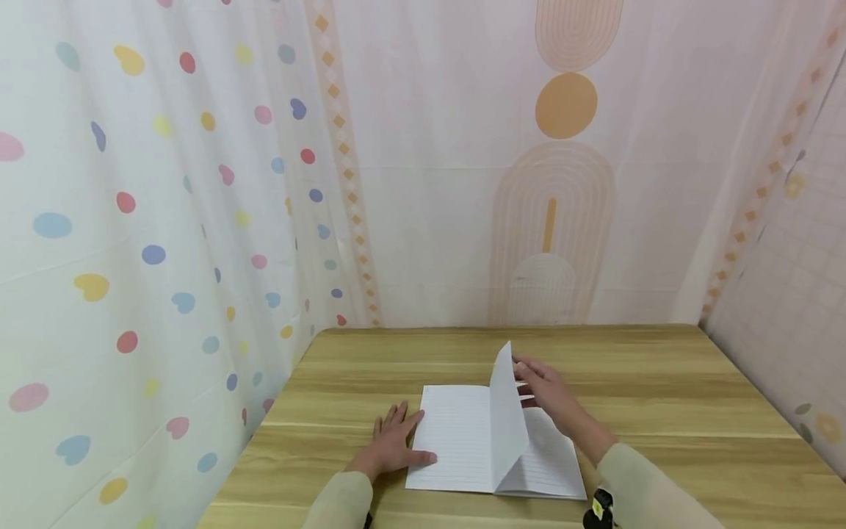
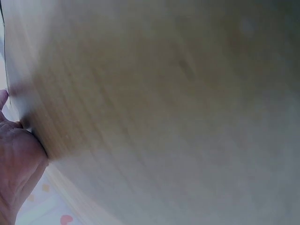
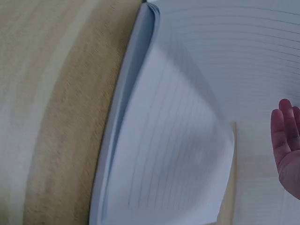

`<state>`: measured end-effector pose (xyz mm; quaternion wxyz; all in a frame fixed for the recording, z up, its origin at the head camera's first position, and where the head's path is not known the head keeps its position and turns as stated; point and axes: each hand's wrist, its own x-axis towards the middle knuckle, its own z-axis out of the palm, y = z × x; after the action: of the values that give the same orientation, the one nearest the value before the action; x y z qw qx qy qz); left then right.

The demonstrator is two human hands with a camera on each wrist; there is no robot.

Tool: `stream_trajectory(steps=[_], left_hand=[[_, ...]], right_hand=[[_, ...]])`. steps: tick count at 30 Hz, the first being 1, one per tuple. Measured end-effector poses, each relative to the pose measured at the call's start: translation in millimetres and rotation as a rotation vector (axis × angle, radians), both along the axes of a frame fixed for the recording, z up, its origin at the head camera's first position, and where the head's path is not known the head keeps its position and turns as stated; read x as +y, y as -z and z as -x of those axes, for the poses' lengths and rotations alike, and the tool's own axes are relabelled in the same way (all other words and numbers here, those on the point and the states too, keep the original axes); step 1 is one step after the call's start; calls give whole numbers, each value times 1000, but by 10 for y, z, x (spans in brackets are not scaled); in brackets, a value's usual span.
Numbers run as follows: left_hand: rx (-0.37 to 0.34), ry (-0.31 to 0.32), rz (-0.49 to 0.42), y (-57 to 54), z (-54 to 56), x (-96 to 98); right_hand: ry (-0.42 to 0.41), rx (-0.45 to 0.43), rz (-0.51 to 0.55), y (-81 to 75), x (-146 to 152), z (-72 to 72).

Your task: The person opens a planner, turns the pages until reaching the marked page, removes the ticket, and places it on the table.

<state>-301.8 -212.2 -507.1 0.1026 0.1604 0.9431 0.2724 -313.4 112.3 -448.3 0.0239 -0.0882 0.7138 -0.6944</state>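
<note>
A lined notebook [image 1: 452,441] lies spread on the wooden table, with one page [image 1: 507,419] standing up from the spine. My left hand [image 1: 393,441] rests at the notebook's left edge, its fingers spread on the table and the thumb over the left page. Only part of that palm [image 2: 21,159] shows in the left wrist view. On the right side of the raised page is my right hand [image 1: 548,393], fingers extended against or close to the sheet. The right wrist view shows straight fingers on the right hand [image 3: 288,145] and a curved lined sheet [image 3: 173,154] beside it.
The wood-grain table [image 1: 674,411] extends around the notebook on all sides. A dotted curtain [image 1: 152,294] hangs at the left, and a patterned curtain [image 1: 429,220] covers the back beyond the table's far edge. Another pale curtain [image 1: 793,279] stands on the right.
</note>
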Motion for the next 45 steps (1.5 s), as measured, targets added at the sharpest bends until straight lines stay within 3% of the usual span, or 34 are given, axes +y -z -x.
stream_trajectory(steps=[3, 6, 13, 17, 21, 22, 30, 39, 45], left_hand=[[2, -1, -24, -5, 6, 1], [3, -8, -28, -8, 5, 4], [13, -23, -45, 6, 8, 11], [4, -72, -137, -3, 23, 38], [-9, -121, -222, -12, 36, 60], [-5, -119, -205, -13, 37, 63], [13, -29, -14, -49, -9, 42], [-1, 7, 1, -102, -53, 41], [1, 11, 12, -80, -31, 34]], right_hand=[[-49, 51, -43, 31, -80, -46], [-96, 134, -160, 81, -154, -106], [-157, 374, -597, 282, -278, -234], [-241, 500, -871, 409, -309, -286], [-309, 550, -1088, 490, -340, -355], [-324, 542, -1117, 502, -347, -372], [-347, 527, -1166, 515, -365, -403], [-300, 537, -1126, 511, -266, -345], [-262, 532, -1102, 496, -163, -301]])
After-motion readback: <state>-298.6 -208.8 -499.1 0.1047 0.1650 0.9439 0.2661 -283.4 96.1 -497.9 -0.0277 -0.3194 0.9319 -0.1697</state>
